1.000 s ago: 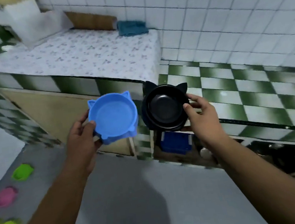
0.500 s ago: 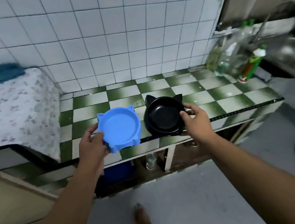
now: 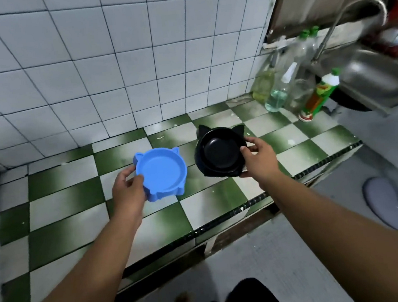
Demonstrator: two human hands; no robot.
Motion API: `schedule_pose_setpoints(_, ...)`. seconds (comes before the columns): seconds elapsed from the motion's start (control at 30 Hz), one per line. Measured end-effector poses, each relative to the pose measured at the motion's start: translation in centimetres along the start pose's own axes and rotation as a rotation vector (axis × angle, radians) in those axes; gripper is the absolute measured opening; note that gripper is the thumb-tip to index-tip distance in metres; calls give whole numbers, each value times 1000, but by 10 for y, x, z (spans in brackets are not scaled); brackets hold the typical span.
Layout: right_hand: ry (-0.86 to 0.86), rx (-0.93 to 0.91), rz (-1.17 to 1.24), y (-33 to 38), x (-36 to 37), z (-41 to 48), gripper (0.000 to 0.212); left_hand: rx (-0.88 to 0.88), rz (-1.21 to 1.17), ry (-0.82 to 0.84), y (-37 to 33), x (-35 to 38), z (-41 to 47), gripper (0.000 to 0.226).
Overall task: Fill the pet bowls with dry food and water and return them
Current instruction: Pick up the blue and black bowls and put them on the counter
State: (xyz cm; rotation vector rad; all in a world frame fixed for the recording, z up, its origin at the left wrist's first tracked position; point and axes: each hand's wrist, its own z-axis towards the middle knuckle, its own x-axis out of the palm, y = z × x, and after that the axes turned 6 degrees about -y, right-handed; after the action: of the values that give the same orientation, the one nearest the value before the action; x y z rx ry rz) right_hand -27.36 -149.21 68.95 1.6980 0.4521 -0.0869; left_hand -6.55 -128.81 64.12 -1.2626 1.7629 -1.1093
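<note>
A blue cat-eared pet bowl point(image 3: 163, 173) is held over the green-and-white checked counter point(image 3: 75, 209); my left hand point(image 3: 128, 191) grips its left rim, thumb on top. Beside it on the right is a black cat-eared pet bowl point(image 3: 219, 154), whose right rim my right hand point(image 3: 259, 156) grips, thumb inside the edge. Both bowls look empty. Whether they touch the counter cannot be told.
Clear plastic bottles point(image 3: 277, 84) and a green-capped bottle point(image 3: 318, 96) stand at the counter's back right. A steel sink point(image 3: 370, 76) with a curved tap point(image 3: 360, 5) lies further right. White tiled wall behind. Grey floor and a mat point(image 3: 397, 202) lie below.
The view has swung right from the cloth-covered counter to the checked one. Both hands carried the bowls forward over the checked counter.
</note>
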Motion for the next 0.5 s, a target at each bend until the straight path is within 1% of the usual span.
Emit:
schedule_pose_setpoints(0.13, 52, 6, -32, 0, 27, 60, 30, -36, -29, -55, -1, 27, 37, 31)
schedule_pose_setpoints(0.27, 129, 11, -79, -1, 57, 126, 29, -79, -62, -155, -3, 56, 70, 29)
schedule_pose_setpoints(0.5, 279, 2, -177, 3, 111, 228, 31, -104, -37, -276, -10, 107, 123, 28)
